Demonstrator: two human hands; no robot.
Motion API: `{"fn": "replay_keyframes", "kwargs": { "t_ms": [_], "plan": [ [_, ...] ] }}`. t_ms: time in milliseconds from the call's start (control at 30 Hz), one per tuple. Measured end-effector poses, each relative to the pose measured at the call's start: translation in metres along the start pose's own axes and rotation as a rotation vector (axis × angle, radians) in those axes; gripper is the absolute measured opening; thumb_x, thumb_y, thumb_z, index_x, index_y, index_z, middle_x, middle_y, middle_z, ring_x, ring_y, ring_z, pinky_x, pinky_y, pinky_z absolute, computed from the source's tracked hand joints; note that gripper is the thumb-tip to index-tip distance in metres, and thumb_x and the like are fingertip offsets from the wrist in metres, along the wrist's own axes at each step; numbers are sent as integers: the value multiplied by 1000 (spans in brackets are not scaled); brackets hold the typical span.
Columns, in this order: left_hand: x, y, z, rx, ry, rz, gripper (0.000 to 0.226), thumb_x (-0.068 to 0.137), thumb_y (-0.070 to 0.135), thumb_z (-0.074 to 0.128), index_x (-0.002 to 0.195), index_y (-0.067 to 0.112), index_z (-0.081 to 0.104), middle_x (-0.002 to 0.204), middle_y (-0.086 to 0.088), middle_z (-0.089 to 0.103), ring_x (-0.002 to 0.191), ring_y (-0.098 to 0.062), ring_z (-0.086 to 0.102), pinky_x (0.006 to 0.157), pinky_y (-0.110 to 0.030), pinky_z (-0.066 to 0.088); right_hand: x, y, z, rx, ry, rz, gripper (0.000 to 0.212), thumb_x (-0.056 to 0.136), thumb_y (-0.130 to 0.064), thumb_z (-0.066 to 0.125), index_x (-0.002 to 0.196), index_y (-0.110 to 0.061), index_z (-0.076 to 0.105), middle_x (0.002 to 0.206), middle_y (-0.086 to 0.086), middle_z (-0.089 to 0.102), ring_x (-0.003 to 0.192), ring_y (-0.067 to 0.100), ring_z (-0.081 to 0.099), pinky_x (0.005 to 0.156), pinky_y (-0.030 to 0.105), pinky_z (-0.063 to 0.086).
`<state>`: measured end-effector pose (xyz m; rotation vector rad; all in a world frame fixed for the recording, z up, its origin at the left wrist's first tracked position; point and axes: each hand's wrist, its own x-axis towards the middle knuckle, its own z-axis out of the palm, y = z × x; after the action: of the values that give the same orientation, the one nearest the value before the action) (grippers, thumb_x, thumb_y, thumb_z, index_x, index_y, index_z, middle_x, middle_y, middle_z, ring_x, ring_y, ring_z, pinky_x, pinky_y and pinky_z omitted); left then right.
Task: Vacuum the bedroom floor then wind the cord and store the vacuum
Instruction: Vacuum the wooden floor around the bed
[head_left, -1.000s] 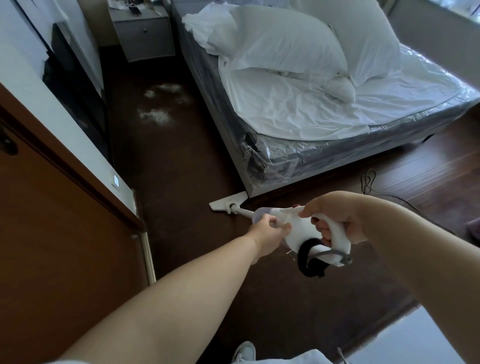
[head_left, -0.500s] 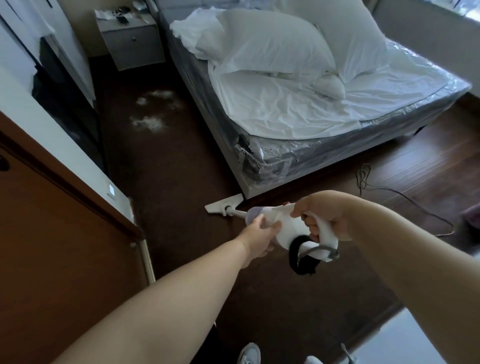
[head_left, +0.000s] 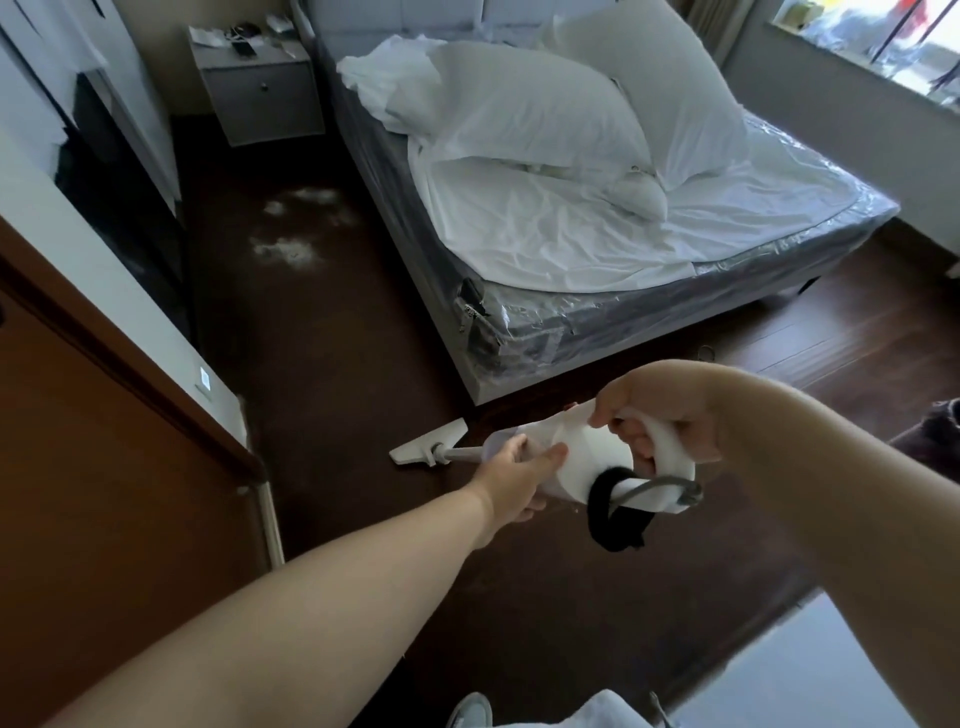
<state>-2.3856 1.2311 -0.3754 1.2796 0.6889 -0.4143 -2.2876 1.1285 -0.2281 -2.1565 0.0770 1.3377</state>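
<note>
A white handheld stick vacuum (head_left: 587, 462) is held out low over a dark wooden floor (head_left: 332, 364). Its rounded white body tilts downward and away, ending in a looped white handle at the near end. A thin grey tube runs from the front of the body down to a flat, white, wedge-shaped floor head (head_left: 428, 448), which rests on the floor just beside the corner of the bed base. A black strap or band (head_left: 608, 512) hangs in a loop beneath the rear of the body, next to a grey cord (head_left: 660, 486) that curves out from the back. Pale patches of dust or fluff (head_left: 291, 228) lie on the floor farther away
</note>
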Motion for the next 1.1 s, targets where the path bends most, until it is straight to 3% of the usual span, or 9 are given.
{"fn": "replay_keyframes", "kwargs": {
  "t_ms": [133,333,533,700,867,967,1100],
  "plan": [
    [3,-16,-7,18,20,-96,73,92,49,57,152,30,20,130,-7,54,109,-22,61,94,-36,49,12,10,22,-49,-89,55,22,90,-9,52,68,-10,50,46,1,37,43,14,32,49,25,33],
    [16,-22,-25,35,103,-142,66,97,43,50,153,27,18,134,-10,52,115,-25,59,91,-33,48,45,17,49,-8,-94,80,25,89,-11,54,65,-10,47,43,1,39,40,15,34,47,24,33],
    [30,-18,-55,-55,164,-140,55,101,36,46,150,23,25,140,-14,49,126,-33,53,99,-38,45,73,-9,68,-13,-119,71,17,89,-9,53,73,-8,48,45,1,40,45,15,35,49,25,34],
    [46,-13,-81,1,238,-64,52,100,26,51,146,11,33,136,-18,55,120,-37,58,80,-35,52,94,-35,80,-13,-135,78,9,89,-9,53,80,-8,50,51,2,41,47,15,36,50,26,35],
    [60,-4,-116,39,277,-62,52,98,27,51,146,16,34,136,-20,55,116,-37,60,92,-46,55,118,-69,98,-28,-176,166,17,92,-13,52,76,-9,48,59,3,43,53,15,39,65,27,37],
    [66,4,-139,51,287,-71,50,97,31,52,144,20,37,139,-13,53,121,-33,58,99,-48,50,130,-89,109,40,-183,149,14,92,-9,51,78,-6,49,59,4,43,52,15,40,57,26,37],
    [76,21,-179,87,272,-155,47,100,31,47,145,23,35,142,-5,49,129,-25,51,109,-43,41,144,-127,126,52,-184,194,12,91,-8,49,79,-7,46,61,3,40,55,15,36,58,25,33]
  ]
}}
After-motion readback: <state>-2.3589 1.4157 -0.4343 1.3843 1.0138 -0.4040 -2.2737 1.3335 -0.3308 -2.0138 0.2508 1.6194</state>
